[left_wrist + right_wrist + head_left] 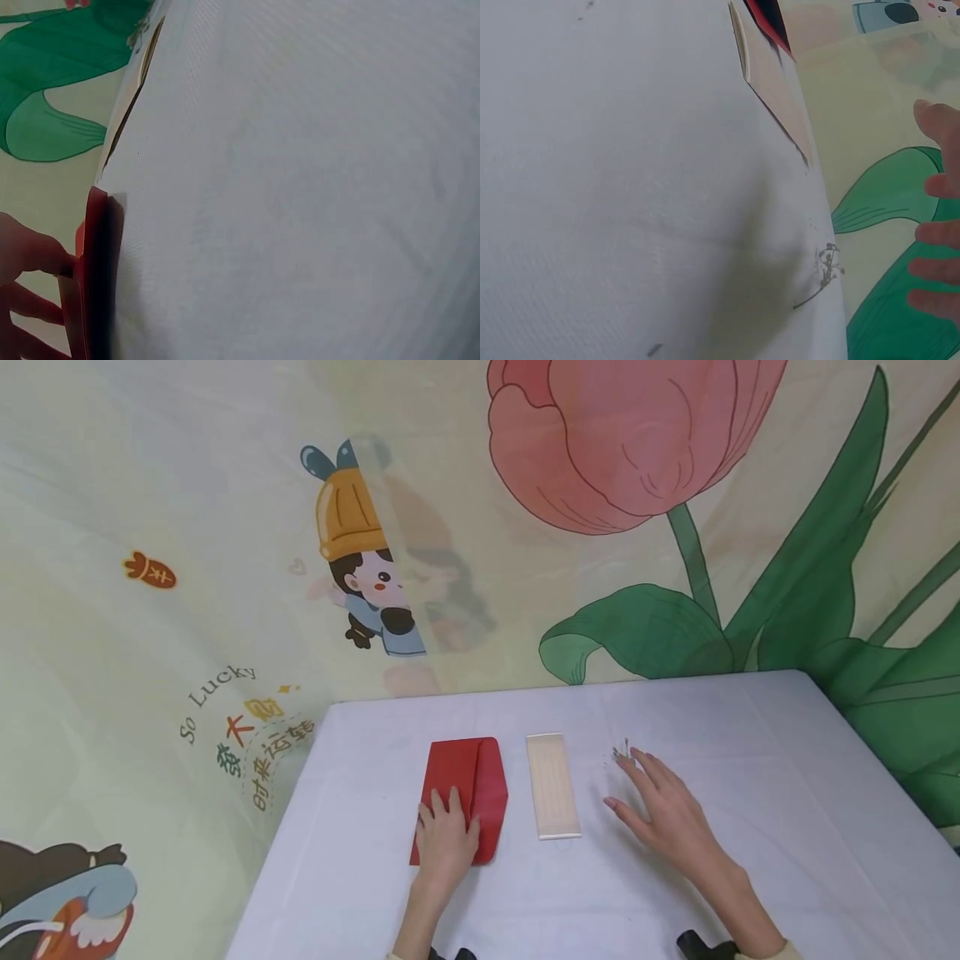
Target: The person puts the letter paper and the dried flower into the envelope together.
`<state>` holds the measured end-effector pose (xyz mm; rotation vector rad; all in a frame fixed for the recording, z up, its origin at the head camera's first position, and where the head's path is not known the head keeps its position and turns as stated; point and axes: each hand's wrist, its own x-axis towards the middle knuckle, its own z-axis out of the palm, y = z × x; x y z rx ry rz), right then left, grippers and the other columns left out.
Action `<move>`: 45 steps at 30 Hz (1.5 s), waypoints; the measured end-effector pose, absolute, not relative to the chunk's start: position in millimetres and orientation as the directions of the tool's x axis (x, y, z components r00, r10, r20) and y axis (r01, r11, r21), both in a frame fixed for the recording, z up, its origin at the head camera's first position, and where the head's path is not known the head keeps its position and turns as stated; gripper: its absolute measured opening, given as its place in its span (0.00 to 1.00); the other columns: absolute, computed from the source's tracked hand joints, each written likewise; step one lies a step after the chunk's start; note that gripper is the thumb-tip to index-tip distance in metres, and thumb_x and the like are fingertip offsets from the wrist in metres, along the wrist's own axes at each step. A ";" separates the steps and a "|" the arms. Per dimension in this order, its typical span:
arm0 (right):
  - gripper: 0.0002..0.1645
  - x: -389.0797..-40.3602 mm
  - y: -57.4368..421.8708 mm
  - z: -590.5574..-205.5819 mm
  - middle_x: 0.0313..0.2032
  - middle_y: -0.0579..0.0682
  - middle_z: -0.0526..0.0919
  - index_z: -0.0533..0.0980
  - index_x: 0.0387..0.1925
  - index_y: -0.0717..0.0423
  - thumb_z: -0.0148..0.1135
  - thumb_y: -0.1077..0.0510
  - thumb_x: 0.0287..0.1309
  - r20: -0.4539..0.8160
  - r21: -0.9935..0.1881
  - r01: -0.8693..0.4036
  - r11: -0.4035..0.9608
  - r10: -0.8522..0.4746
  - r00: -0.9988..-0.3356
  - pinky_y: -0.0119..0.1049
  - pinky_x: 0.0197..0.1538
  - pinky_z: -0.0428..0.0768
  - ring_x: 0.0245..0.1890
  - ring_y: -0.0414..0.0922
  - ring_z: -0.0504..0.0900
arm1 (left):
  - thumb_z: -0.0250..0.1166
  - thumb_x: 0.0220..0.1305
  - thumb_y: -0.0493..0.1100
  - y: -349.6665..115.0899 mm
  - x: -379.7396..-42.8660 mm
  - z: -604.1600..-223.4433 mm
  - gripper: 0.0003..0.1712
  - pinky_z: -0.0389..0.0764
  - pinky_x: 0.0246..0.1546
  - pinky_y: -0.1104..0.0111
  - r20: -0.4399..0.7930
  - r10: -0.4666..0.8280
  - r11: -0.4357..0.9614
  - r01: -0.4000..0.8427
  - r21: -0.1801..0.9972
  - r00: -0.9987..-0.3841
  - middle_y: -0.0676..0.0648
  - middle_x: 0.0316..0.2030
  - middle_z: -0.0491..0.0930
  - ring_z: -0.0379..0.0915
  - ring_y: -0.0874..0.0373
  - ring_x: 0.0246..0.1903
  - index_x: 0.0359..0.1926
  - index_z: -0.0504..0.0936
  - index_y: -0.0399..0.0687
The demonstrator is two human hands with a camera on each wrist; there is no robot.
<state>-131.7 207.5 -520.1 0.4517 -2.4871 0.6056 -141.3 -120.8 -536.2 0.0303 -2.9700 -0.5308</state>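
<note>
A red envelope (452, 763) with its flap along the right side lies on the table. My left hand (446, 845) rests on its lower part, fingers spread. In the left wrist view, those fingers (37, 251) touch the raised edge of the envelope (94, 225). To the right lies a narrow cream folded card or paper piece (553, 787). My right hand (671, 818) is held above the table with its fingers apart, near a small dried sprig (625, 748). The right wrist view shows that sprig (825, 279) lying on the cloth, apart from the fingers.
A white cloth covers the table (337, 827). Behind it hangs a printed curtain (480, 668) with a tulip and cartoon figures, close to the far table edge. Tiny dark bits (655, 349) lie on the cloth in the right wrist view.
</note>
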 end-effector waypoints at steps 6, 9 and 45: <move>0.41 -132.8 199.3 -527.4 0.64 0.68 0.76 0.74 0.64 0.62 0.78 0.51 0.51 0.575 -0.325 -0.494 0.806 -0.247 -0.780 0.64 0.59 0.77 0.61 0.68 0.77 | 0.74 0.60 0.44 -123.2 -141.9 -536.6 0.37 0.78 0.55 0.35 0.156 -0.034 0.940 0.021 0.339 -0.987 0.24 0.65 0.70 0.67 0.23 0.62 0.67 0.74 0.32; 0.41 -132.9 192.0 -530.3 0.65 0.67 0.75 0.75 0.64 0.61 0.79 0.53 0.51 0.563 -0.327 -0.518 0.791 -0.277 -0.778 0.65 0.59 0.77 0.63 0.69 0.76 | 0.73 0.61 0.44 -124.6 -142.7 -535.8 0.36 0.79 0.54 0.36 0.168 -0.031 0.940 0.029 0.340 -0.985 0.24 0.65 0.70 0.68 0.24 0.61 0.66 0.74 0.32; 0.27 -148.7 82.1 -532.7 0.67 0.62 0.76 0.79 0.61 0.58 0.73 0.55 0.62 0.270 -0.469 -0.605 0.643 -0.548 -0.792 0.54 0.64 0.79 0.69 0.62 0.72 | 0.76 0.57 0.47 -124.1 -142.6 -536.5 0.37 0.85 0.47 0.40 0.159 -0.053 0.945 0.002 0.326 -0.986 0.30 0.62 0.73 0.72 0.32 0.58 0.65 0.77 0.39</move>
